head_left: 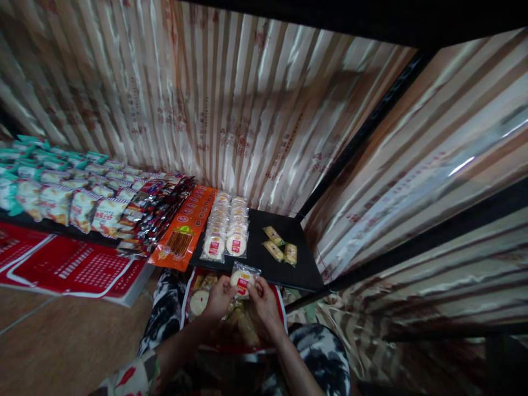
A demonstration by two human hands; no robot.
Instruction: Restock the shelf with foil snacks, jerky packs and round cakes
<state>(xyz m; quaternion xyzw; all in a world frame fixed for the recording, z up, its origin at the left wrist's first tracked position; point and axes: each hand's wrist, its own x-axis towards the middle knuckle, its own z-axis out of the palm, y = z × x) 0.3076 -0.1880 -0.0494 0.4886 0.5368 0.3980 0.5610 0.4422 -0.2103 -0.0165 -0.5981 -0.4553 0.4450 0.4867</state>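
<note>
Between my two hands is a clear packet with a round white rice cracker (240, 279) and a red label. My left hand (219, 298) pinches its left edge, and my right hand (264, 300) pinches its right edge. Below the packet, a red-and-white box (282, 308) between my knees holds more wrapped snacks, partly hidden by my hands and forearms. Just beyond, two rows of matching rice cracker packets (236, 242) lie on the black shelf (251, 268). Several small yellow-wrapped snacks (274, 251) lie loosely to their right.
Left of the crackers lies a flat orange snack packet (181, 234), then a pile of dark shiny packets (154, 212) and rows of white and teal bags (78, 192). Red printed cartons (82, 267) stand below left. Striped curtain (231, 99) and black frame bars (363, 137) bound the shelf.
</note>
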